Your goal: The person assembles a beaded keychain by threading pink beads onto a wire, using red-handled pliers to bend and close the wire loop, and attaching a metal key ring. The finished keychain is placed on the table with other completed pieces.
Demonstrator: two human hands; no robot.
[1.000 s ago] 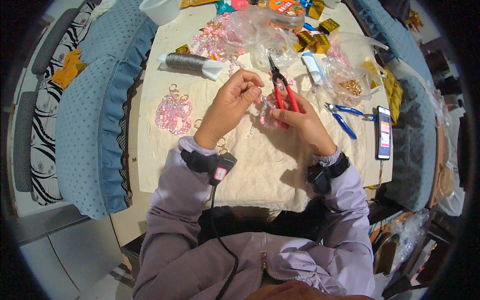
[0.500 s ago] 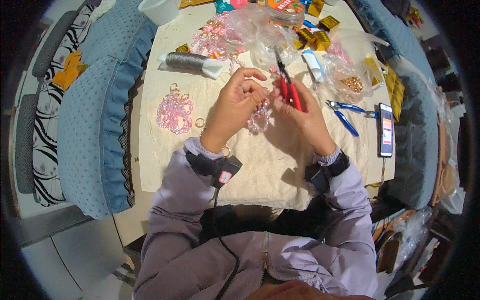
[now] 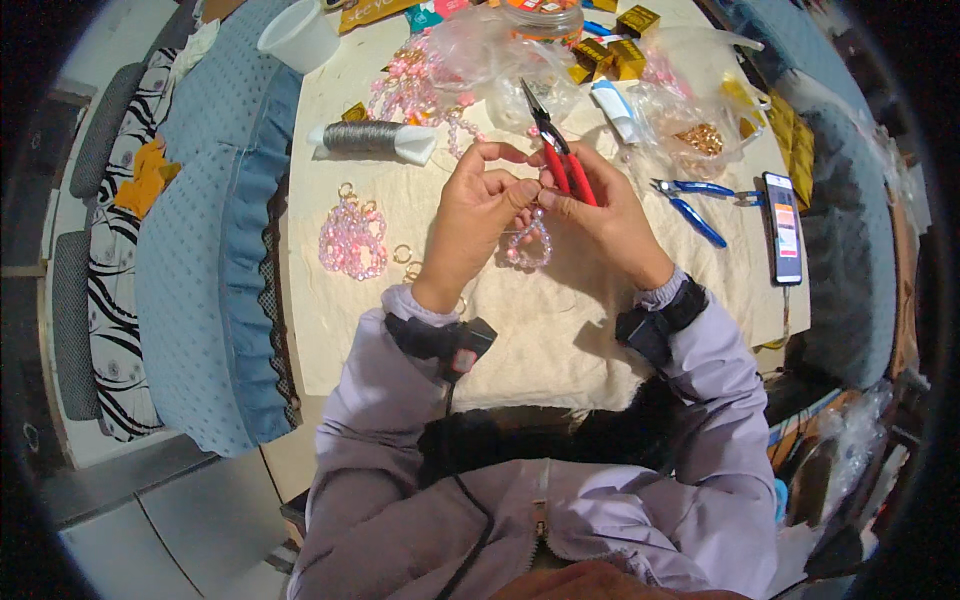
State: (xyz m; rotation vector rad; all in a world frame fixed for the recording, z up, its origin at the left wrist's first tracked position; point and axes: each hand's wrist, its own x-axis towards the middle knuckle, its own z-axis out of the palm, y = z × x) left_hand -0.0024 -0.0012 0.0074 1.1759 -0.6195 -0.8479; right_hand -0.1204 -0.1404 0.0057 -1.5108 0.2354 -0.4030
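Note:
My left hand (image 3: 478, 208) is closed in a pinch at the top of a pink and clear beaded loop (image 3: 530, 247), which hangs below the fingertips. In my right hand (image 3: 608, 212) lies a pair of red-handled pliers (image 3: 568, 172), their dark jaws pointing up and away. The right thumb and fingertip meet the left fingers at the top of the loop. Whatever small part is pinched there is hidden. Left of my left hand lies a pile of finished-looking pink beaded strands (image 3: 352, 240) with gold rings (image 3: 403, 254) beside it.
A spool of grey wire (image 3: 365, 137) lies beyond my left hand. Blue-handled cutters (image 3: 697, 212) and a phone (image 3: 784, 230) are at the right. Farther back are pink beads (image 3: 408, 85), a bag of gold pieces (image 3: 698, 138), a white tub (image 3: 298, 38) and small gold boxes (image 3: 610, 60).
My hands have come closer together, fingertips meeting. The beaded loop now hangs more fully in sight between them. The pliers stay in my right hand, and the whole view has shifted slightly.

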